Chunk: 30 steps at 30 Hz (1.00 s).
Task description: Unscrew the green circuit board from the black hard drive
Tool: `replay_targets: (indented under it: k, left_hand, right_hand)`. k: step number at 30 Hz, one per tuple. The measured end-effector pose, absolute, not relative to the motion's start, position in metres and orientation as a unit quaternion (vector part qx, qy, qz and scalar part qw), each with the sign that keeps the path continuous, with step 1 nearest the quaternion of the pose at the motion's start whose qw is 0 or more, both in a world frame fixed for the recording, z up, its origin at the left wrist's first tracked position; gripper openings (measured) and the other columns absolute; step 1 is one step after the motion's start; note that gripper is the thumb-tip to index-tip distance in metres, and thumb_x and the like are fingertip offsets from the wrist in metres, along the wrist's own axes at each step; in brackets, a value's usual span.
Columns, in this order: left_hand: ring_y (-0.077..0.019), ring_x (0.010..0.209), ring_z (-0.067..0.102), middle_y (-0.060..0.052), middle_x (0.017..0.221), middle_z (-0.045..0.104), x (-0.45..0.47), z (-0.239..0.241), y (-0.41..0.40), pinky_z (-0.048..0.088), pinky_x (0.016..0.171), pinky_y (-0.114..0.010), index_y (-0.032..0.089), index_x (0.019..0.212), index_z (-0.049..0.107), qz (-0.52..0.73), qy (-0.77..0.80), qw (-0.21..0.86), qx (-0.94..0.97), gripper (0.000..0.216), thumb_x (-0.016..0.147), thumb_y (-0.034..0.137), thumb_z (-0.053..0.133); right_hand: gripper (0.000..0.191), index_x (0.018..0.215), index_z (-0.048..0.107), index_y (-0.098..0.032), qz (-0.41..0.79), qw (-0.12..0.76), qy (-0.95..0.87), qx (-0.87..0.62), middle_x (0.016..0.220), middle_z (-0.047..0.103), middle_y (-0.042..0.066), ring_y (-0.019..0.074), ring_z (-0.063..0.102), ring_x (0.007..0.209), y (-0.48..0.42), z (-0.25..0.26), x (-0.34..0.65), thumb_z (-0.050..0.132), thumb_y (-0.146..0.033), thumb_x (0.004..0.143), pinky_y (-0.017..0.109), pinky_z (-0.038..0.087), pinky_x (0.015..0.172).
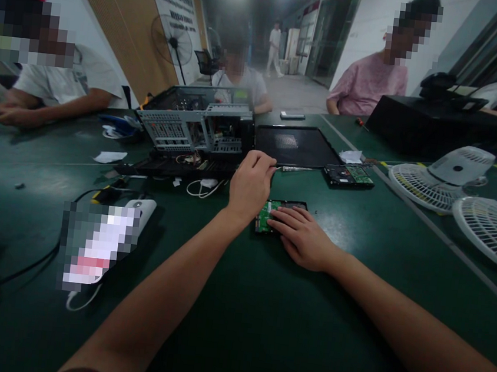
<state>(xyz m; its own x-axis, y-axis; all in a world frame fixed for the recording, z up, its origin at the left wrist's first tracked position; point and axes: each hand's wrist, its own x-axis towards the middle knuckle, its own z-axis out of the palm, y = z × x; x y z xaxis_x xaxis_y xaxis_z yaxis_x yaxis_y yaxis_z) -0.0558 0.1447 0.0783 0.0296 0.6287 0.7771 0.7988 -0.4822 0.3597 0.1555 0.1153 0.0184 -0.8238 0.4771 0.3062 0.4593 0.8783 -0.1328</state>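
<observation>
My left hand is raised in front of the computer case with its fingers pinched together. A thin, light-coloured stick-like tool lies right at those fingertips; I cannot tell whether they grip it. Under my right hand is a hard drive with its green circuit board facing up. That hand rests flat across the board, fingers stretched out, hiding its right part. Farther back lies a second hard drive, circuit board up, touched by neither hand. The opened computer case lies on its side beyond my left hand.
A black side panel lies behind the tool. White fan parts stand at the right, near a black box. To the left are a phone-like white device and a black cable. Several people sit around the green table.
</observation>
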Motion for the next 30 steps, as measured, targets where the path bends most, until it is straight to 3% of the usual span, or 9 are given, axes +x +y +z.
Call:
replay_targets:
  k: [8,15,19,23,25,30]
  left_hand:
    - [-0.0199,0.094,0.063,-0.005,0.102,0.064,-0.0560,0.0766,0.1451,0.054,0.080,-0.033,0.022,0.095,0.056,-0.503,-0.504,0.064,-0.699,0.018,0.092,0.030,0.072]
    - [-0.0209,0.095,0.062,-0.006,0.104,0.063,-0.0552,0.0786,0.1438,0.053,0.083,-0.035,0.022,0.098,0.056,-0.484,-0.505,0.073,-0.711,0.005,0.097,0.019,0.059]
    - [-0.0215,0.098,0.062,-0.007,0.108,0.063,-0.0545,0.0801,0.1424,0.052,0.087,-0.036,0.022,0.102,0.058,-0.474,-0.504,0.075,-0.718,0.010,0.099,0.015,0.052]
    - [-0.0213,0.099,0.061,-0.006,0.107,0.061,-0.0541,0.0796,0.1420,0.053,0.087,-0.035,0.022,0.098,0.058,-0.486,-0.500,0.086,-0.711,0.003,0.097,0.021,0.061]
    - [-0.0209,0.099,0.061,-0.005,0.106,0.060,-0.0540,0.0795,0.1415,0.054,0.085,-0.034,0.022,0.095,0.056,-0.495,-0.499,0.087,-0.706,0.011,0.094,0.025,0.067]
    - [-0.0198,0.100,0.061,-0.006,0.108,0.058,-0.0539,0.0801,0.1417,0.054,0.083,-0.032,0.022,0.094,0.055,-0.499,-0.484,0.079,-0.714,0.010,0.095,0.016,0.063]
  right_hand:
    - [0.058,0.152,0.048,-0.029,0.029,0.172,-0.954,-0.246,0.157,0.048,0.006,0.0300,0.041,0.146,0.1154,0.0173,0.1551,0.052,-0.019,0.095,0.060,0.029,0.120]
    - [0.052,0.150,0.050,-0.028,0.028,0.164,-0.955,-0.248,0.158,0.048,0.006,0.0291,0.040,0.147,0.1149,0.0180,0.1554,0.048,-0.021,0.098,0.059,0.027,0.121]
    - [0.054,0.151,0.048,-0.028,0.028,0.164,-0.955,-0.245,0.157,0.049,0.007,0.0295,0.041,0.146,0.1144,0.0200,0.1547,0.049,-0.020,0.098,0.060,0.029,0.120]
    - [0.053,0.151,0.049,-0.028,0.026,0.162,-0.955,-0.248,0.157,0.048,0.006,0.0290,0.041,0.146,0.1146,0.0200,0.1546,0.048,-0.021,0.098,0.060,0.028,0.120]
    - [0.052,0.150,0.050,-0.028,0.025,0.162,-0.955,-0.249,0.157,0.048,0.006,0.0291,0.040,0.147,0.1148,0.0196,0.1548,0.049,-0.021,0.098,0.059,0.028,0.121]
    - [0.052,0.149,0.051,-0.026,0.025,0.162,-0.954,-0.250,0.158,0.047,0.007,0.0293,0.040,0.147,0.1152,0.0185,0.1556,0.049,-0.021,0.098,0.059,0.028,0.121]
